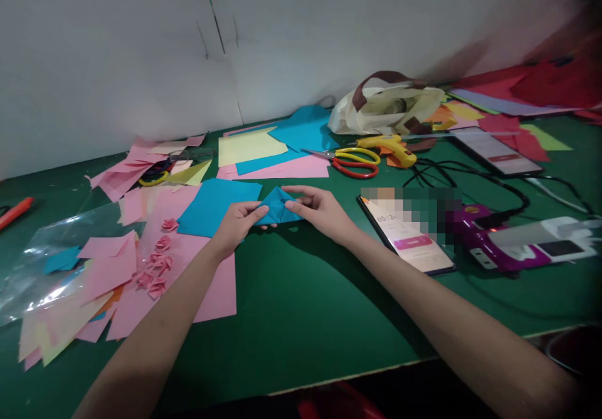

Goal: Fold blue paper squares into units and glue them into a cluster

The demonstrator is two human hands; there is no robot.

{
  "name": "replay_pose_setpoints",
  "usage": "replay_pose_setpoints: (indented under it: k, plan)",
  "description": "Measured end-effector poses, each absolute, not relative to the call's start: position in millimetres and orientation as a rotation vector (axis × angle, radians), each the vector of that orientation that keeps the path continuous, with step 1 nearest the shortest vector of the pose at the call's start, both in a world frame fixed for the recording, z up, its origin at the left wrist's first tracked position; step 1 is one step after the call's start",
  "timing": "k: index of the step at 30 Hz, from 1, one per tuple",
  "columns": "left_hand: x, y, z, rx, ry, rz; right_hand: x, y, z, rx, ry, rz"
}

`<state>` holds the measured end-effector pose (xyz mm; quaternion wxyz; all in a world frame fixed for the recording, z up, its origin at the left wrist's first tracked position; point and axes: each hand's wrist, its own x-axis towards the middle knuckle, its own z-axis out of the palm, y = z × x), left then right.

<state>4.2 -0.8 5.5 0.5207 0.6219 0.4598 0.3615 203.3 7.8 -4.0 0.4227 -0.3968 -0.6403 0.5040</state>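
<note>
The folded blue paper (281, 206) is between 2 hands over the green desk (291, 318): the left hand (237, 223) has its grip closed on the 9 o'clock end, the right hand (322, 211) on the 3 o'clock. Blue sheets (214, 209) lie at 9 o'clock, red-and-yellow scissors (360, 167) at 2, pink paper flowers (160, 262) at 8.

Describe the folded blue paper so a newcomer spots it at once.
On the green table, find the blue sheets overlapping pink paper. Just right of them in view, the left hand and right hand hold the folded blue paper. Unlike those flat sheets, it is creased, with a peaked top edge.
</note>
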Motion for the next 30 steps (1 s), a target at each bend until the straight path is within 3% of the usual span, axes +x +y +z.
replay_pose_setpoints:
  k: [7,25,30]
  plan:
    - [4.5,-1.9,6.2,1.504,1.104,0.864,202.9,5.7,-1.6,-1.093,-1.790,1.022]
    - [10.0,-2.3,8.5,1.532,1.201,0.853,199.3,1.0,1.9,-1.131,-1.702,1.000]
    - [11.9,-4.2,8.4,1.577,1.258,0.854,200.6,0.6,3.2,-1.140,-1.775,0.816]
